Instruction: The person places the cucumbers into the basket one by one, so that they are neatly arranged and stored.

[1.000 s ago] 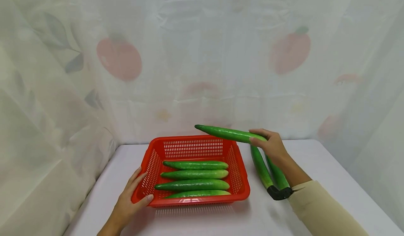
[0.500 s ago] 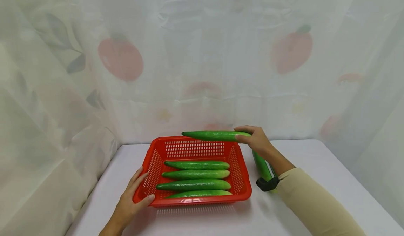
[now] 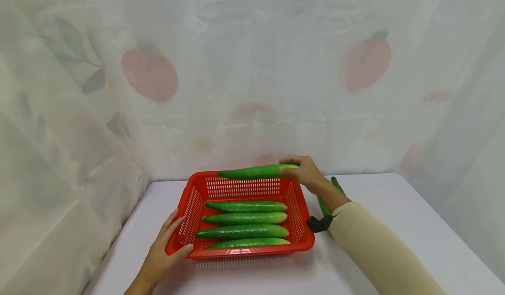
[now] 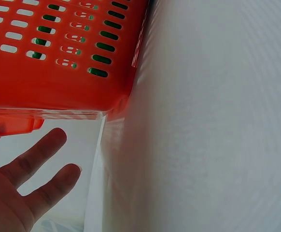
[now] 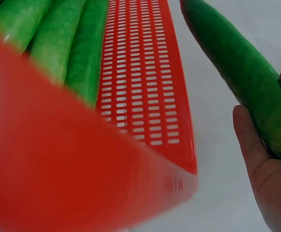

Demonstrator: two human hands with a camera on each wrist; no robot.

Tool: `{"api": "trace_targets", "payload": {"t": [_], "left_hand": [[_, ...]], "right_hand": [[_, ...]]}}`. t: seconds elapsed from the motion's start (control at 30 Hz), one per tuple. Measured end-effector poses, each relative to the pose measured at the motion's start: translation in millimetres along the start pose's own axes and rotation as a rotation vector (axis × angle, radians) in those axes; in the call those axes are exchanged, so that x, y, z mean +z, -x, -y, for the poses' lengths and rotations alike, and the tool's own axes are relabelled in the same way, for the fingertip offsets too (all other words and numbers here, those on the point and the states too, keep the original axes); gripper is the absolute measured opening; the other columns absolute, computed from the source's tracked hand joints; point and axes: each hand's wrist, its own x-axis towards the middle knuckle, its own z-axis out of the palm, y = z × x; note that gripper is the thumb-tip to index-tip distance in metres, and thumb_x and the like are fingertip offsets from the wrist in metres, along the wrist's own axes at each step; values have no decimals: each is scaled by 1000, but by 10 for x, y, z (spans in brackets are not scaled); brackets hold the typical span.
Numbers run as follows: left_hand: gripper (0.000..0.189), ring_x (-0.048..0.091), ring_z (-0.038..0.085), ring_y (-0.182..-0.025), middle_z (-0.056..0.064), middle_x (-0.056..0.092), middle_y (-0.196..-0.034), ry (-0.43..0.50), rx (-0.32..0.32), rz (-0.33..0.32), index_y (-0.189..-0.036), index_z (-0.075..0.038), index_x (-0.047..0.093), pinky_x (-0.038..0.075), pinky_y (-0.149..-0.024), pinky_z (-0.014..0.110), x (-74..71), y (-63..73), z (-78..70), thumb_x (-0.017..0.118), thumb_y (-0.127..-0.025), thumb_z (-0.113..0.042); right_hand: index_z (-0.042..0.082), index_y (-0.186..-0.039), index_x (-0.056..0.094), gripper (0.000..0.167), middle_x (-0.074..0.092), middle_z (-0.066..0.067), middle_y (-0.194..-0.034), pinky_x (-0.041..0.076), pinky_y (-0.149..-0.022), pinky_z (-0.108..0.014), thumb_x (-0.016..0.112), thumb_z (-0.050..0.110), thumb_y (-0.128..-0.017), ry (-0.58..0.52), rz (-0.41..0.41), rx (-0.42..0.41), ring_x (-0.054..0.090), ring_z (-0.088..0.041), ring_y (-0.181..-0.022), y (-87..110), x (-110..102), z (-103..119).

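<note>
My right hand (image 3: 307, 173) grips the pale end of a green cucumber (image 3: 252, 172) over the far rim of a red plastic basket (image 3: 307, 240). The cucumber's dark tip points left; the right wrist view shows thumb and fingers curled round its thick end. Several cucumbers (image 3: 244, 218) lie side by side inside the basket, crosswise. At the basket's left front corner, my left hand (image 3: 159, 253) has its fingers spread along the side and its thumb at the front rim. Those fingers (image 4: 39, 154) look straight in the left wrist view, below the basket wall.
On the white table (image 3: 378, 207), right of the basket, one cucumber (image 3: 324, 207) and another cucumber tip (image 3: 337, 184) show, mostly hidden behind my right forearm. A black wrist strap (image 3: 319, 224) hangs beside the basket's right side. Pale printed curtains (image 3: 252, 89) stand behind and at the sides.
The right hand has carried the cucumber leftwards, from above the table on the right to over the basket's far rim, levelling it on the way. The left hand stays where it was.
</note>
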Motion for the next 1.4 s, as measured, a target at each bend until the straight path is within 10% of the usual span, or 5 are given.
{"api": "trace_targets", "payload": {"t": [0.3,0.93,1.07,1.4], "left_hand": [[66,32,21,-131,-6,22,-156,-16,7,-12,-143,-19,47,38,-89,20,3,12,8,75,-84,-26],[66,27,19,-135,-8,22,-156,-9,23,-21,-143,-22,47,28,-95,19,44,44,11,76,-83,-25],[66,28,19,-135,-9,22,-156,-16,12,-14,-143,-21,47,33,-95,24,53,43,-3,76,-83,-27],[66,29,20,-134,-8,21,-156,-7,20,-7,-143,-21,46,38,-92,25,43,20,-8,75,-84,-27]], "right_hand": [[4,-122,66,34,51,-14,-134,44,-91,-47,69,14,-90,23,48,1,45,-32,-123,-131,168,-45],[4,-113,70,28,56,-15,-129,50,-80,-40,71,10,-86,141,72,22,56,-29,-110,-191,498,-283],[2,-112,70,26,61,-12,-112,53,-71,-38,71,6,-86,103,79,47,63,-23,-83,-180,545,-304],[-7,-120,61,30,43,-22,-141,51,-77,-51,63,1,-91,-63,94,84,62,-32,-94,-154,531,-347]]}}
